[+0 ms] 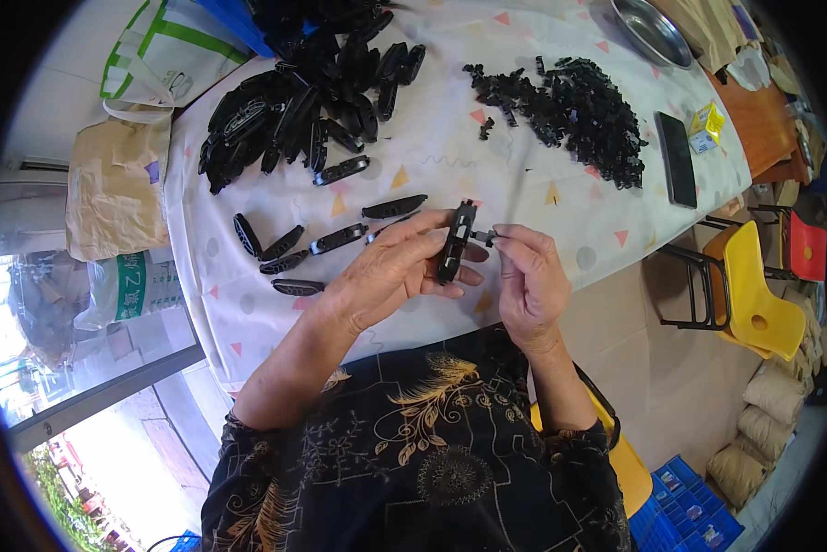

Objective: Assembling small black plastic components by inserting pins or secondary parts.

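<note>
My left hand [397, 260] is closed around a long black plastic part [454, 247], held nearly upright over the near edge of the table. Between the fingertips of my right hand [529, 273] is a small black plastic piece [483, 236], which meets the long part's right side. Whether the two are joined cannot be made out. Several similar long black parts [338, 239] lie loose to the left of my hands. Behind them rises a large heap of such parts [275, 120]. A pile of small black pieces [593, 120] spreads at the far right.
A light patterned cloth [561, 216] covers the table. On its right lie a dark phone [675, 158] and a small yellow box [706, 127]; a metal bowl [653, 32] stands far right. Yellow chair [763, 285] and blue crate [685, 511] are beyond the right edge; a brown paper bag [119, 189] is left.
</note>
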`<act>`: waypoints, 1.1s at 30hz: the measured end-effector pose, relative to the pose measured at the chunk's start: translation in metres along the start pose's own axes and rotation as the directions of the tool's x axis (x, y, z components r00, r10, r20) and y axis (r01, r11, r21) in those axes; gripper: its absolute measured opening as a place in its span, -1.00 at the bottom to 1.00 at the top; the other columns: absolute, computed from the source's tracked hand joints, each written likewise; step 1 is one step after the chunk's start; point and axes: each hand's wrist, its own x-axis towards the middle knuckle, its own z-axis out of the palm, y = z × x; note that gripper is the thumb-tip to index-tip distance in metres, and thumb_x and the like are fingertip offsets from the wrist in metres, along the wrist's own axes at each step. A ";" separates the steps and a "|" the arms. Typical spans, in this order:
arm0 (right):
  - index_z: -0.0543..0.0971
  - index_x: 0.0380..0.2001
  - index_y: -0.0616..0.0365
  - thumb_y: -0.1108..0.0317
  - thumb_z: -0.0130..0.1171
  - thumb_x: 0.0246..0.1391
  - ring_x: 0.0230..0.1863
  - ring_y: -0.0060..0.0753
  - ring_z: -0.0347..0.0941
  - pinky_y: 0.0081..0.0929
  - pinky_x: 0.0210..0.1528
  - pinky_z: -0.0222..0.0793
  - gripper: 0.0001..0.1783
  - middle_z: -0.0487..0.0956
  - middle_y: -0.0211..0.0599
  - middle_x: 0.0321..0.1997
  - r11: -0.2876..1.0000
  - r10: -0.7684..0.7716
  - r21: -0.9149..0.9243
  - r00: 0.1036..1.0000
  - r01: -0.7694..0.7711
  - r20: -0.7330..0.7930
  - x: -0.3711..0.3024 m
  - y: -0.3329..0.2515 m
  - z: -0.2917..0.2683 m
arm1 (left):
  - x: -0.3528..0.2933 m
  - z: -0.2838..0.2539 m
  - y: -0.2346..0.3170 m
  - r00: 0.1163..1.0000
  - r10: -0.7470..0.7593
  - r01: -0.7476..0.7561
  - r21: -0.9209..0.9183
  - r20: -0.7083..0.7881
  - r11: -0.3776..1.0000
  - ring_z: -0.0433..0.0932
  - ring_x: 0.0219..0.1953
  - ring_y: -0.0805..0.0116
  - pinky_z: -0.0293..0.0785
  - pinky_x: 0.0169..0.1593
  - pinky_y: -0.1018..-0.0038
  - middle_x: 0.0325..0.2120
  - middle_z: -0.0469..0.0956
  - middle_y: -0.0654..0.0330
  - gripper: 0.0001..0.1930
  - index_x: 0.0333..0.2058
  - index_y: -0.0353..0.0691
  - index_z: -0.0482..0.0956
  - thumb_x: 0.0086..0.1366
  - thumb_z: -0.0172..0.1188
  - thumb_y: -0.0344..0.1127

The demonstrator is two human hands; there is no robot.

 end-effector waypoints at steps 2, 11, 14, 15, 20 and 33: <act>0.55 -0.34 0.25 0.71 0.12 -0.05 -0.24 -0.23 0.52 -0.46 -0.21 0.46 -0.81 0.59 -0.13 -0.25 0.995 0.022 0.095 0.996 -0.030 0.083 0.004 0.003 -0.003 | 0.001 -0.003 -0.001 0.995 -0.090 0.090 0.013 0.036 0.996 0.57 -0.13 0.24 0.54 -0.15 0.39 -0.11 0.53 -0.01 -0.57 0.19 -0.28 0.22 0.41 -0.15 -0.24; 0.60 -0.35 0.12 0.68 0.17 -0.25 -0.17 -0.20 0.48 -0.36 -0.09 0.33 -0.68 0.60 -0.36 -0.29 0.982 -0.058 0.188 0.943 -0.005 0.328 0.012 0.012 -0.010 | 0.003 -0.004 -0.008 0.976 -0.165 0.167 0.001 0.142 0.986 0.62 -0.19 0.02 0.58 -0.41 0.55 -0.09 0.48 -0.13 -0.50 0.20 -0.46 0.10 0.34 -0.15 -0.36; 0.59 -0.35 0.14 0.70 0.17 -0.26 -0.15 -0.21 0.49 -0.36 -0.09 0.35 -0.68 0.60 -0.34 -0.30 0.967 -0.053 0.252 0.929 -0.044 0.366 0.012 0.014 -0.009 | 0.001 -0.009 -0.010 0.971 -0.185 0.191 -0.029 0.153 0.981 0.62 -0.22 0.03 0.57 -0.45 0.58 -0.09 0.48 -0.11 -0.49 0.20 -0.47 0.09 0.36 -0.13 -0.30; 0.59 -0.35 0.14 0.70 0.17 -0.26 -0.15 -0.21 0.49 -0.36 -0.09 0.35 -0.68 0.60 -0.34 -0.30 0.967 -0.052 0.252 0.929 -0.046 0.368 0.012 0.014 -0.009 | 0.000 -0.010 -0.009 0.963 -0.205 0.221 -0.079 0.173 0.972 0.62 -0.20 0.11 0.55 -0.41 0.57 -0.11 0.50 -0.05 -0.48 0.21 -0.44 0.10 0.36 -0.08 -0.30; 0.59 -0.36 0.18 0.73 0.18 -0.30 -0.17 -0.20 0.50 -0.38 -0.11 0.40 -0.66 0.59 -0.31 -0.31 0.952 -0.050 0.298 0.925 -0.070 0.377 0.012 0.016 -0.006 | -0.004 -0.006 -0.006 0.960 -0.208 0.218 -0.038 0.186 0.975 0.61 -0.20 0.25 0.50 -0.38 0.61 -0.14 0.53 0.05 -0.46 0.21 -0.36 0.14 0.34 0.06 -0.29; 0.49 -0.10 0.20 0.55 0.25 -0.09 -0.05 -0.17 0.45 -0.40 -0.05 0.37 -0.60 0.53 -0.18 -0.08 0.954 0.203 0.149 0.926 -0.260 0.319 0.001 0.009 0.011 | -0.007 -0.009 -0.031 0.996 0.083 -0.078 0.237 -0.011 0.968 0.57 -0.29 0.41 0.48 -0.36 0.61 -0.21 0.53 0.11 -0.52 0.22 -0.23 0.12 0.34 -0.04 -0.49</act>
